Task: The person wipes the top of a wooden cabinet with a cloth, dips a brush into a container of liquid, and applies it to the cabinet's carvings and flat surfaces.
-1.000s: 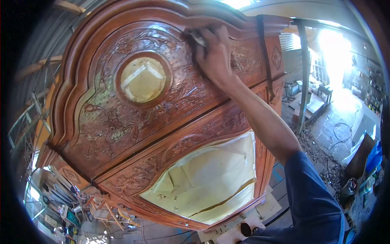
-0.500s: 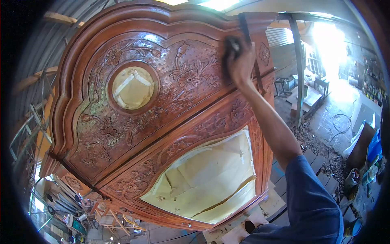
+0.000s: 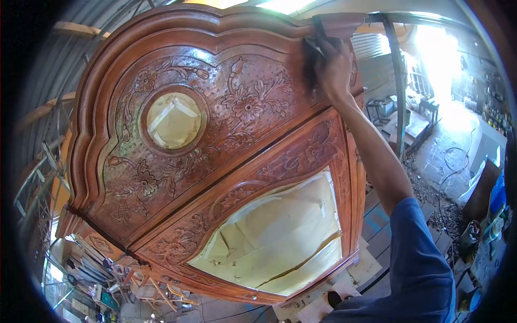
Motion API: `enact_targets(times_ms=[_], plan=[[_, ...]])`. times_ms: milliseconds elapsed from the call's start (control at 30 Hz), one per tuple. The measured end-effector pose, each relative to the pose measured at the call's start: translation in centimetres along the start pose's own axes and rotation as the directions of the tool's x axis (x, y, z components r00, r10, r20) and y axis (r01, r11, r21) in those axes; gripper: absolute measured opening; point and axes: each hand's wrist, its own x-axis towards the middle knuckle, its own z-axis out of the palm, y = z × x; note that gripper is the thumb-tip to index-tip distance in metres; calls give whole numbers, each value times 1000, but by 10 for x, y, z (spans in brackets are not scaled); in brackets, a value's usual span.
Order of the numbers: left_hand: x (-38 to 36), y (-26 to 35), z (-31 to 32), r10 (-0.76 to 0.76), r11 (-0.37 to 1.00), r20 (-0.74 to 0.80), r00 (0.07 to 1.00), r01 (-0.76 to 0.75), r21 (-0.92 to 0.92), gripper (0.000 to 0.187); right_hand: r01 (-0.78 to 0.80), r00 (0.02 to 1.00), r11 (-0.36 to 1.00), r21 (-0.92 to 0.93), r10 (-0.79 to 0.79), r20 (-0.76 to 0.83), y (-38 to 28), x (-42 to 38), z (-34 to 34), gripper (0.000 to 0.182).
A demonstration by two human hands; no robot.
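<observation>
My right hand [image 3: 335, 72] reaches up to the upper right part of a reddish-brown carved wooden cabinet [image 3: 237, 156]. Its fingers are closed on a dark object [image 3: 311, 59], blurred by motion, at the panel's surface beside the carved flowers [image 3: 249, 107]. To the left, a round opening [image 3: 175, 121] is covered with pale paper and tape. Lower down, yellowish paper [image 3: 274, 231] fills a larger curved opening. My left hand is out of view.
A metal post [image 3: 397, 91] stands right of the cabinet. Behind it are a low table [image 3: 404, 126] and a cable [image 3: 455, 161] on the floor. Wooden chairs [image 3: 148, 288] are at the lower left, and containers [image 3: 471, 234] at the right edge.
My right hand has moved a little right with the dark object, along the cabinet's upper right part. The view has shifted slightly.
</observation>
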Motion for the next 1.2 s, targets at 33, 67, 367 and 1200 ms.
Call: enact_targets(times_ms=[33, 67, 367, 1200], plan=[[-1, -5, 1, 58, 998, -29, 998, -59, -7, 26, -5, 999, 999, -52, 8, 52, -5, -4, -1, 38], [0, -5, 7, 120, 992, -62, 991, -121, -23, 25, 1, 999, 999, -45, 2, 52, -6, -11, -1, 38], [0, 13, 4, 18, 993, -2, 1000, -18, -113, 25, 119, 993, 856, 502, -91, -79, -141, -29, 19, 38], [-9, 75, -7, 163, 942, -77, 984, -179, -285, 23, -561, 774, 573, 598, 105, 625, -52, -108, -51, 46]])
